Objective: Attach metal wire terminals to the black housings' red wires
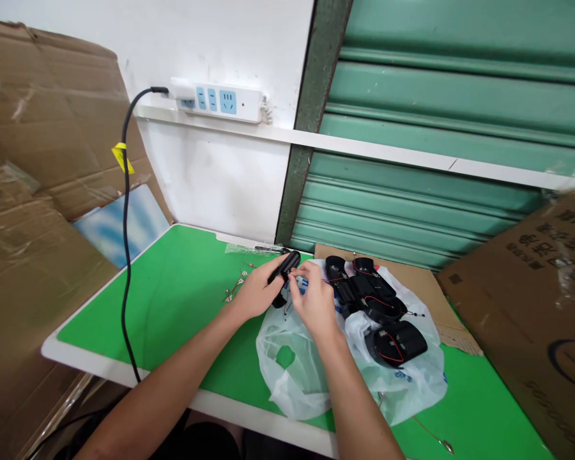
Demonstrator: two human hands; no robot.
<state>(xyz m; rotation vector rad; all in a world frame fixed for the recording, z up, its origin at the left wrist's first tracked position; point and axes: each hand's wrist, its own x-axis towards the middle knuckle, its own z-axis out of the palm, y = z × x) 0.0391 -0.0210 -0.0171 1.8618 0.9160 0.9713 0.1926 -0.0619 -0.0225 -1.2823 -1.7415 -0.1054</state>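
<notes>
My left hand (256, 291) is closed around a black plastic housing (284, 267), which is tilted up over the table. At the housing's right side my right hand (315, 299) has its thumb and fingers pinched together. What sits between those fingertips is too small to make out. Thin wires hang below the housing. To the right, several similar black housings (371, 291) with red and black wires lie on a crumpled white plastic bag (297, 377). Small wired parts (234, 289) are scattered on the green mat left of my hands.
A black cable (126, 255) runs from the power strip (225, 103) down across the table's left side. Cardboard boxes stand at the left (38, 255) and right (531, 313). Behind the green-topped table (172, 300) are a white wall and a green shutter (441, 96).
</notes>
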